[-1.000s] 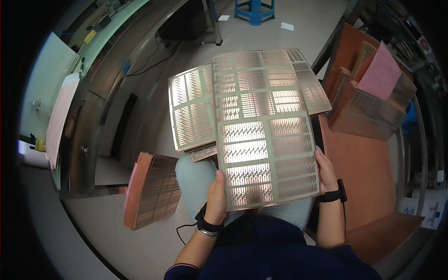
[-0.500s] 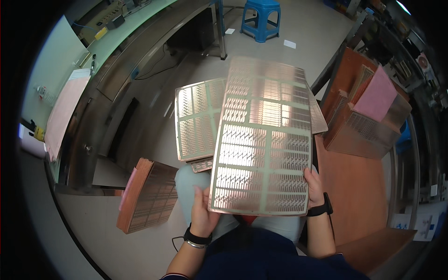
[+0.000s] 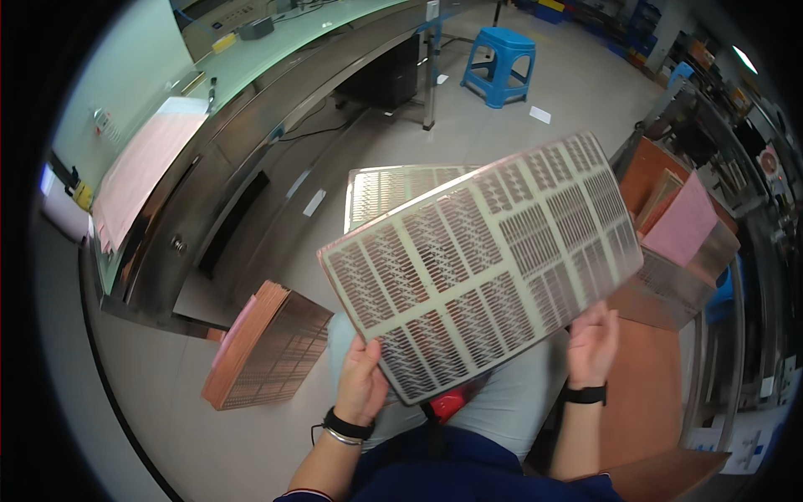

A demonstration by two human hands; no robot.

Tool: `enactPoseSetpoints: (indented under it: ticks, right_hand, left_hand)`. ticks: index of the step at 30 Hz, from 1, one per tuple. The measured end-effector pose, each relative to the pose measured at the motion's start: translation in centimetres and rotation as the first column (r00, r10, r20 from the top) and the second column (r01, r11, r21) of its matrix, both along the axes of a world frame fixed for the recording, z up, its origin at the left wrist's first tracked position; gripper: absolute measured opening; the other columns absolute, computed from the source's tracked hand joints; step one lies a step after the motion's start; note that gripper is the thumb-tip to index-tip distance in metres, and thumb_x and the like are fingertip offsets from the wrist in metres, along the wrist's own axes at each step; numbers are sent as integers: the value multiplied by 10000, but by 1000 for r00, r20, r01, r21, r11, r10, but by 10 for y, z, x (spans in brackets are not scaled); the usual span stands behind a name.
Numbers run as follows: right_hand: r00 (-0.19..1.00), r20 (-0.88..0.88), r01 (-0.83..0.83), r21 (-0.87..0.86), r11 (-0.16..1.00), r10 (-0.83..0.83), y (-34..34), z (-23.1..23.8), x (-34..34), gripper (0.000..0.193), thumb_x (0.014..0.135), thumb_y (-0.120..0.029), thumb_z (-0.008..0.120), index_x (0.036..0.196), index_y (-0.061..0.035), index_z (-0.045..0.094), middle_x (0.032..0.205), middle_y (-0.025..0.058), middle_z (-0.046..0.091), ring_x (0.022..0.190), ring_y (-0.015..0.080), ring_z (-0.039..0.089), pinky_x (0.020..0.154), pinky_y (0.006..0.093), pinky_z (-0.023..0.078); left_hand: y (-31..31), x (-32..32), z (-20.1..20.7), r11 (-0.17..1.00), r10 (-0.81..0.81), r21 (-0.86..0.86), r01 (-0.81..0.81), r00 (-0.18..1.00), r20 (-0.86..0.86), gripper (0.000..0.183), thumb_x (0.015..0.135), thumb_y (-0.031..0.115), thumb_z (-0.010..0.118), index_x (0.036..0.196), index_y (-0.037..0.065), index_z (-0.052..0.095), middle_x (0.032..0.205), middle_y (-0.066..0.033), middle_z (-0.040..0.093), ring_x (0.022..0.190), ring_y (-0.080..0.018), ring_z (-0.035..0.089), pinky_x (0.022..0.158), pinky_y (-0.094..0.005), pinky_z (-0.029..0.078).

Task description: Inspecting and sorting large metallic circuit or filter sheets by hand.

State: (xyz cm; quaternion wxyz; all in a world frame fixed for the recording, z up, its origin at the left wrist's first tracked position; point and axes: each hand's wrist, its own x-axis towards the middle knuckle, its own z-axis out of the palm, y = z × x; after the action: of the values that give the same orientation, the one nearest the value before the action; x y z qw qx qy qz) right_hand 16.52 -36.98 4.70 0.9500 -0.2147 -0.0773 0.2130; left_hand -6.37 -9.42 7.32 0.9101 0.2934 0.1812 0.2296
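Observation:
A large copper-and-green circuit board panel [image 3: 477, 268] is tilted over my lap, its long side slanting up to the right. My left hand [image 3: 362, 385] grips its lower left edge, thumb on the front face. My right hand [image 3: 592, 347] is just below the panel's lower right edge, palm up with fingers loosely apart. Whether its fingertips touch the edge I cannot tell. Behind the held panel, another circuit board panel [image 3: 393, 188] shows in part; the rest of it is hidden.
To the left on the floor stands a stack of panels [image 3: 268, 347]. At right are more panels with a pink sheet [image 3: 682, 222] and a brown board surface [image 3: 640, 385]. A workbench [image 3: 276, 58] runs along the left; a blue stool [image 3: 499, 67] stands ahead.
The held panel has turned clockwise from nearly upright to a slant, its far end swinging right. My right hand has come off its side grip and opened below the edge. The view has shifted.

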Motion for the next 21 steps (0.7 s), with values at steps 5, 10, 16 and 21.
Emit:
enactPoseSetpoints:
  ticks: [5,10,16,21]
  right_hand:
    - [946,-131,276,-153,949,-296,-26,16,12,379,973,-213,418,1284,5,424,1124,85,574,1022,181,558,867,301,476]
    - [974,-27,154,-651,744,-225,-23,2,2,421,977,-221,402,1317,26,387,1254,113,499,1101,185,520,928,308,450]
    - [967,0,172,-738,653,-255,-23,-5,7,397,975,-203,398,1306,17,414,1256,109,505,1099,179,528,902,294,474]
    - [982,-61,85,-700,709,-177,-27,-7,7,386,980,-197,382,1296,20,426,1248,104,516,1097,172,531,912,302,467]
  left_hand:
    - [37,-24,-1,971,181,183,-157,976,-122,357,964,188,450,1258,-14,449,1216,-90,550,1067,-152,543,920,-283,436]
    - [58,-33,-17,932,285,288,-222,937,-202,386,998,263,347,1183,-44,491,1119,-119,591,1003,-143,570,870,-275,460]
    - [62,-33,-19,967,229,168,-193,947,-227,452,1002,326,296,1172,-45,491,1102,-129,596,1005,-153,573,880,-281,456]
    - [63,-31,-20,972,225,127,-198,942,-250,436,1006,311,289,1149,-38,506,1091,-122,598,998,-147,572,866,-272,461]
